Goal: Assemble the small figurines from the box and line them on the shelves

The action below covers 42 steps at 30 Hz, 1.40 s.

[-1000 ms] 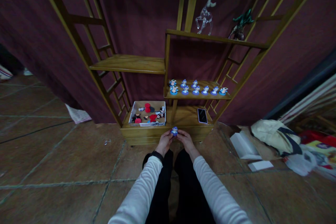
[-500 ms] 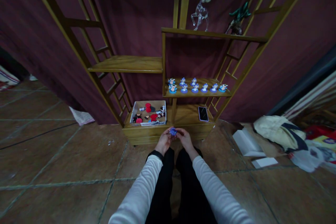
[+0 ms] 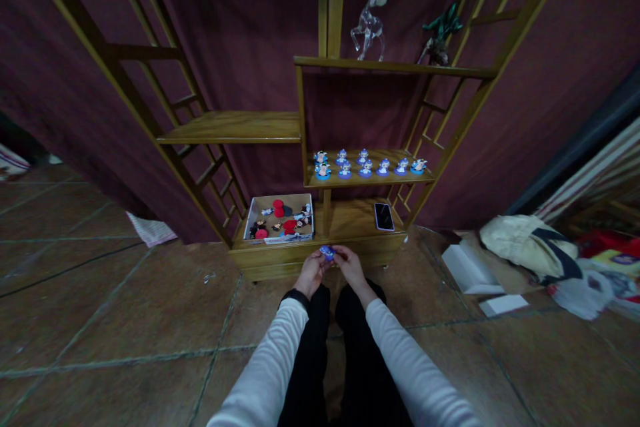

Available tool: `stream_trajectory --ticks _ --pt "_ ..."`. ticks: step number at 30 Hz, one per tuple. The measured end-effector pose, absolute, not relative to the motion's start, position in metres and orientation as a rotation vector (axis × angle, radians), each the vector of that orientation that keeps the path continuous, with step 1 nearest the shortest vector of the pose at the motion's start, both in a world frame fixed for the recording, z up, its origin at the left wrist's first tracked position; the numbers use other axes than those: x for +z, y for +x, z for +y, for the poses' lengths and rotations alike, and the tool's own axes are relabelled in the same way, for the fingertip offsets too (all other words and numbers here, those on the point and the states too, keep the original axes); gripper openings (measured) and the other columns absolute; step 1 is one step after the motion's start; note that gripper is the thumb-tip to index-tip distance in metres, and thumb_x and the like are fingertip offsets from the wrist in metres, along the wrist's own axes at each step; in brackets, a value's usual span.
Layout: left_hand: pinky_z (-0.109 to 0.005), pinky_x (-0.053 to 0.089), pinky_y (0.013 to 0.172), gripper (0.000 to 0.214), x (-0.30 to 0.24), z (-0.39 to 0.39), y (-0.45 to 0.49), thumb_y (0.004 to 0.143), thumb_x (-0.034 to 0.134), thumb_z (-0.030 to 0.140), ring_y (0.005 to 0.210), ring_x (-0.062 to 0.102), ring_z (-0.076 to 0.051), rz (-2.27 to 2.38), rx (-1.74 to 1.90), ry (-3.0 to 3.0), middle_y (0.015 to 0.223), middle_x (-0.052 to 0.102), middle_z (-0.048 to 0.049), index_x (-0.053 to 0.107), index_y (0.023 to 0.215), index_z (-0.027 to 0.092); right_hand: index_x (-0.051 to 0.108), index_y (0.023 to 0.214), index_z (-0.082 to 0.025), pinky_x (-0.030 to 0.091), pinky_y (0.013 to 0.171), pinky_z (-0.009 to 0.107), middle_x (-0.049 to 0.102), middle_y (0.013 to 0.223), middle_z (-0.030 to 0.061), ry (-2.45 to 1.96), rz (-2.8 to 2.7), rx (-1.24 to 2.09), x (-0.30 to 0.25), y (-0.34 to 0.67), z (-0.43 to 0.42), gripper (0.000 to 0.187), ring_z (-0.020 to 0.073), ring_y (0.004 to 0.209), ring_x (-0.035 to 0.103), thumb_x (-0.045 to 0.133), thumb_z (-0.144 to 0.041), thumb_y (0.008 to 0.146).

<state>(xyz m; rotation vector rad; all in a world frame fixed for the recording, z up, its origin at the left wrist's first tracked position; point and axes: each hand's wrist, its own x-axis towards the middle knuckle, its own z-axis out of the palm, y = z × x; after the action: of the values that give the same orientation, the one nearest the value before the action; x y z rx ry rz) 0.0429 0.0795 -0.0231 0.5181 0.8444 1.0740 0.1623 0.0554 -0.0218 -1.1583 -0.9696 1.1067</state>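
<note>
Your fingers (image 3: 338, 257) are closed from both sides on a small purple-blue figurine (image 3: 327, 253), your left hand (image 3: 311, 273) at one edge and your right hand (image 3: 352, 269) at the other. You hold it in the air just in front of the wooden shelf unit (image 3: 273, 259); which way it faces is too small to tell. A black band (image 3: 296, 296) circles your left wrist. Beyond your hands, on the bottom board (image 3: 347, 217), a shallow open box (image 3: 293, 239) on the left holds jumbled figures (image 3: 304, 216), and a phone (image 3: 384, 216) lies on the right. One level up stand nine little figurines (image 3: 365, 168), six in front and three behind, mostly purple. Higher still, a clear deer-shaped ornament (image 3: 369, 30) stands near a dark green one (image 3: 441, 33). On the floor (image 3: 200, 320) to your right lie a white carton (image 3: 470, 271) and a pale bag (image 3: 520, 243).
</note>
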Motion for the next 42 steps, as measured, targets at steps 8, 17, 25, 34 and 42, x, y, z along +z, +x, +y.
stream_trajectory --ticks 8,17,25,34,42 --pt "-0.019 0.048 0.054 0.011 -0.02 0.08 0.043 0.074 0.051 0.002 0.056 0.061 -0.01 0.892 0.99 0.517 0.065 0.063 -0.0046 0.057 0.074 0.011 0.068 0.093 -0.024 0.043 0.055 0.025 0.068 0.086 0.0009 -1.184 -0.996 1.157 -0.02 0.164 0.053 0.027 0.0136 0.061 0.056 0.062 -0.029 0.067" --pt "-0.015 0.037 0.042 0.015 -0.019 0.081 0.041 0.074 0.048 0.0 0.042 0.051 -0.006 0.964 0.968 0.475 0.054 0.054 0.0026 0.05 0.072 0.015 0.067 0.096 -0.024 0.042 0.055 0.023 0.067 0.088 0.0011 -1.135 -1.0 1.195 -0.017 0.165 0.052 0.032 0.0133 0.065 0.055 0.065 -0.031 0.065" --pt "-0.015 0.042 0.045 0.01 -0.017 0.079 0.043 0.078 0.051 0.004 0.046 0.055 -0.007 0.945 0.965 0.512 0.058 0.058 -0.0009 0.054 0.073 0.013 0.067 0.097 -0.025 0.043 0.054 0.024 0.066 0.089 0.0006 -1.212 -0.962 1.168 -0.03 0.165 0.058 0.033 0.0142 0.068 0.056 0.065 -0.033 0.064" --pt "-0.027 0.053 0.073 0.009 -0.013 0.075 0.044 0.079 0.056 0.008 0.074 0.067 -0.015 0.864 0.957 0.535 0.086 0.068 -0.0125 0.061 0.086 0.01 0.069 0.09 -0.024 0.048 0.062 0.029 0.069 0.088 0.0017 -1.142 -0.765 1.258 -0.024 0.169 0.059 0.032 0.0174 0.073 0.06 0.069 -0.032 0.059" --pt "-0.034 0.051 0.086 0.023 -0.012 0.072 0.047 0.074 0.059 0.004 0.087 0.066 -0.019 0.782 0.936 0.587 0.097 0.068 -0.0144 0.063 0.096 0.009 0.068 0.09 -0.022 0.045 0.061 0.027 0.07 0.088 0.0024 -1.086 -0.691 1.322 -0.024 0.178 0.058 0.034 0.015 0.068 0.061 0.071 -0.033 0.057"
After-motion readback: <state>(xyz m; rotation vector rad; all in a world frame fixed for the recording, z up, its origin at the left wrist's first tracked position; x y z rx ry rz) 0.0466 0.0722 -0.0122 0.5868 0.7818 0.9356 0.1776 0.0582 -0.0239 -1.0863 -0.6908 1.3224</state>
